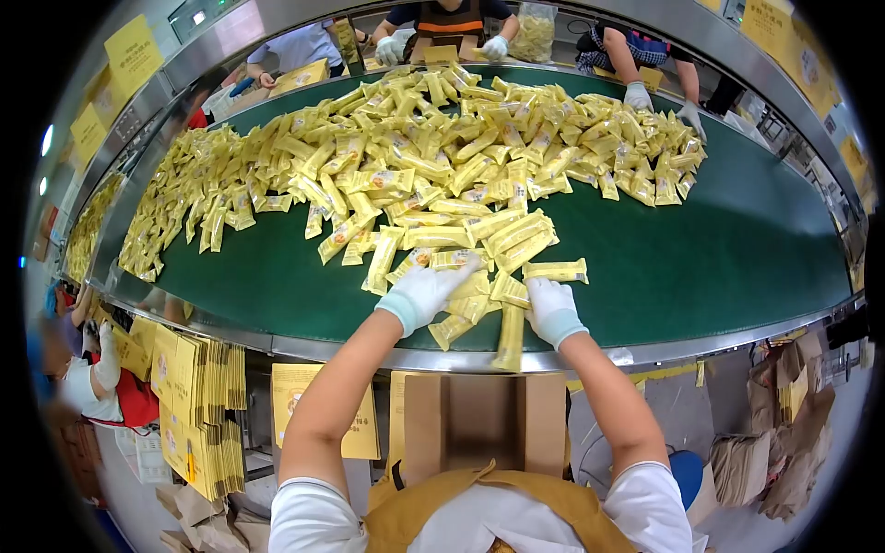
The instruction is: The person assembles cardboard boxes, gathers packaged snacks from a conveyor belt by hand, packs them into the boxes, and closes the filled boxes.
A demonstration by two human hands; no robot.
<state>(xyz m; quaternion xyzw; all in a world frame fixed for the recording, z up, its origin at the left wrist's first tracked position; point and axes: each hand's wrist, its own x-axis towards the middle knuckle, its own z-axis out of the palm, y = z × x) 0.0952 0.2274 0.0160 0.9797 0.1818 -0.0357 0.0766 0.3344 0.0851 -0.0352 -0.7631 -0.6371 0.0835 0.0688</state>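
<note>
My left hand (427, 293), in a white glove with a pale green cuff, lies with fingers stretched out over several yellow wrapped snack packets (468, 307) near the belt's front edge. On the other side of this small group, my right hand (553, 311), gloved too, touches packets with its fingertips, fingers extended. One packet (509, 337) between the hands points toward me and reaches over the metal edge. Another packet (555, 270) lies crosswise just beyond my right fingertips. Below the edge, an open cardboard box (484, 415) stands against my body; its inside is dark.
A large heap of packets (396, 138) covers the far and left parts of the green belt (719, 240). Across it, co-workers' gloved hands (638, 96) reach in. A metal rim (323, 348) borders the belt. Flattened yellow cartons (198, 405) stand at the left.
</note>
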